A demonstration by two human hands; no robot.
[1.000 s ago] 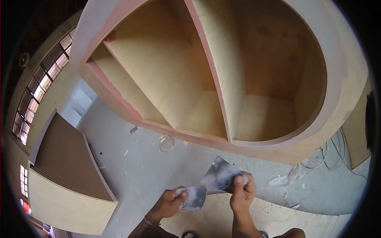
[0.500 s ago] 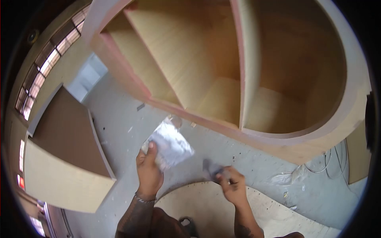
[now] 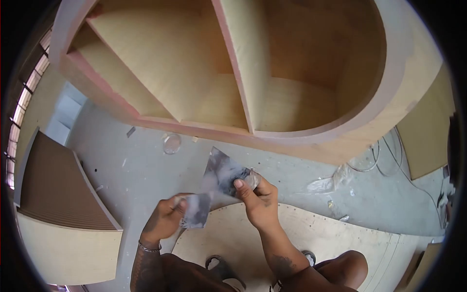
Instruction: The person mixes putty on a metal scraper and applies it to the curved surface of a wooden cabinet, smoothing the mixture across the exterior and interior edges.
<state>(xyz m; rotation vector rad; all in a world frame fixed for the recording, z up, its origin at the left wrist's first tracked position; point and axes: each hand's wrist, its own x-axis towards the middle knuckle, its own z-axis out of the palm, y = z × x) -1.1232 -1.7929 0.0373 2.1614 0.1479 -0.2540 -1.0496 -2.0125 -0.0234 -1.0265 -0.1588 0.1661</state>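
My left hand (image 3: 166, 217), a bracelet on its wrist, is closed on a small thin grey scraper plate (image 3: 198, 211) with pale smears. My right hand (image 3: 260, 200) grips a larger flat metal scraper plate (image 3: 224, 170), thumb on its face, with whitish and dark smears over the surface. Its held end looks wrapped in something crumpled and shiny. The two plates are close together, the right one higher, their near edges almost meeting. Behind them stands a large rounded wooden cabinet (image 3: 311, 146), with pinkish filler along its edges and inner dividers.
A curved wooden panel (image 3: 301, 231) lies beneath my feet. On the grey floor are a round clear lid-like disc (image 3: 171, 144), crumpled plastic (image 3: 325, 185) and a cable (image 3: 374, 163). At left sits a box-like wooden piece (image 3: 70, 250); another panel (image 3: 428, 126) leans at right.
My hands have come together: the left moved down, the right up, bringing the plates close. The larger plate now shows in my right hand, the smaller in my left. The view shifted right.
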